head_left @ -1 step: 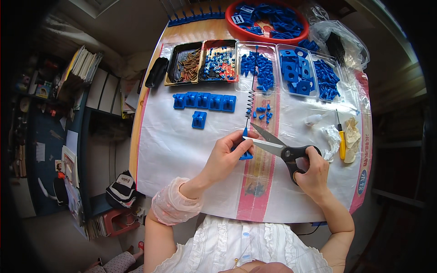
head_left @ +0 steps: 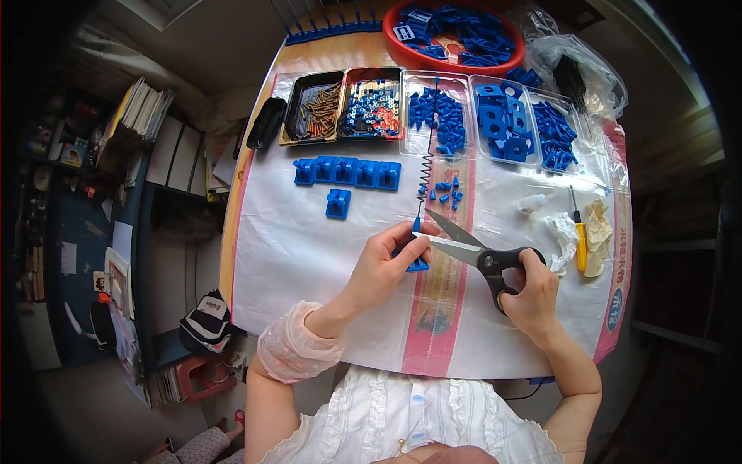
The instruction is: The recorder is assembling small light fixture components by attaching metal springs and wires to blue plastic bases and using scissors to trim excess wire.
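Observation:
My left hand [head_left: 386,255] pinches a blue plastic assembly: a square blue base [head_left: 419,265] shows under the fingers, and a small blue cone [head_left: 416,223] pokes up above them. From the cone a thin dark coiled spring wire [head_left: 426,172] stretches away from me across the sheet. In my right hand [head_left: 533,294] is a pair of scissors [head_left: 488,261] with black handles. Their blades are spread apart and point left; the lower blade lies at the left fingertips beside the cone. I cannot tell whether it touches the cone.
A row of blue clip-like pieces [head_left: 348,172] and a single one [head_left: 338,203] sit left. Trays of screws [head_left: 317,108], nuts [head_left: 372,104] and blue parts line the back, before a red basin [head_left: 456,69]. Loose blue cones [head_left: 444,186] and a yellow screwdriver [head_left: 581,243] lie right.

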A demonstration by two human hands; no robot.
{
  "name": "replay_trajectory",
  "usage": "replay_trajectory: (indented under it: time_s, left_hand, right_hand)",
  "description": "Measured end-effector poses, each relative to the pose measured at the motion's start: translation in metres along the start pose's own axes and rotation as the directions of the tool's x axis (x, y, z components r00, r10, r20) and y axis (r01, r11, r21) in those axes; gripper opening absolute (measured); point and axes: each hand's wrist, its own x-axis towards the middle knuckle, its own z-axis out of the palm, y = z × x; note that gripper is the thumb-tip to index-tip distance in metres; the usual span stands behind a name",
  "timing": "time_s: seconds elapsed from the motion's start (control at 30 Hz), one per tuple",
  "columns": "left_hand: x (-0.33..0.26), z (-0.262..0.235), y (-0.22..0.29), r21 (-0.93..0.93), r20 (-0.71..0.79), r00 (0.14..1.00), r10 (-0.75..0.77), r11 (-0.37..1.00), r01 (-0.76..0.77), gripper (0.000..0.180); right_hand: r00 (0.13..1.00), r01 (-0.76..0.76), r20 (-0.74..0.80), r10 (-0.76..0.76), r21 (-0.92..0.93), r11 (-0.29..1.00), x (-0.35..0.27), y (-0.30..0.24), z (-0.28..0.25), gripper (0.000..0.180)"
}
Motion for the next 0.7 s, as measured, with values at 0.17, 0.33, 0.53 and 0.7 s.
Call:
replay_trajectory:
  time_s: [0.17, 0.33, 0.53, 0.7]
  left_hand:
    - [-0.0006, -0.0007, -0.0005, -0.016, 0.012, 1.000, -0.004, 1.000, 0.004, 0.025]
    - [-0.0012, -0.0007, -0.0014, 0.001, 0.006, 1.000, 0.006, 1.000, -0.006, 0.025]
    - [-0.0005, -0.0010, 0.0014, -0.001, 0.023, 1.000, 0.000, 1.000, 0.000, 0.025]
    - [-0.0011, -0.0032, -0.0015, 0.004, 0.032, 0.999, 0.004, 1.000, -0.004, 0.025]
  right_hand:
    - [1.000, -0.006, 0.004, 0.006, -0.006, 1.000, -0.0003, 0.0001, -0.0003, 0.039]
    - [1.000, 0.000, 0.003, 0.000, -0.008, 1.000, -0.0004, 0.0015, 0.0009, 0.040]
    - [1.000, 0.017, -0.009, -0.017, -0.013, 1.000, -0.0009, 0.0030, 0.0016, 0.040]
    - [1.000, 0.012, -0.008, -0.012, -0.018, 1.000, -0.0008, 0.0023, 0.0016, 0.040]
